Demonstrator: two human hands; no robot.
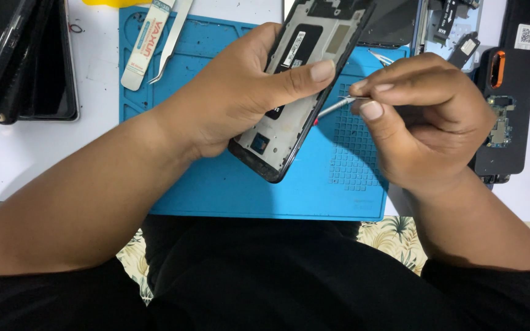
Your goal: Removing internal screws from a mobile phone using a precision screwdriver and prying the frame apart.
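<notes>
L hand (240, 92) is wrapped around an opened phone frame (305, 86), thumb pressed across its inner face, holding it tilted above the blue repair mat (228, 178); frame's lower corner hangs just over the mat, not clearly touching. R hand (418, 116) has fingers pinched together on a thin metal tool (335, 107), prob. tweezers or a pick w/ a bit of red near its far end, tip aimed at the frame's right edge beside the L thumb. Looks like the step in hand is prying or picking at sthg along that edge of the frame, i.e. mid-teardown; can't tell whether the tip is already touching. Next move, as I judge it, calls for a steady L grip so the frame doesn't twist, and a shallow, light push w/ the tool so it doesn't slip toward the thumb. Around: a white flat pry tool (145, 46) and silver tweezers (170, 43) lie at the mat's top-left corner; a dark phone panel (26, 61) sits on the white tabletop (93, 153) at left; another opened phone back w/ circuit board (504, 104) lies to the right, well apart from the frame.
</notes>
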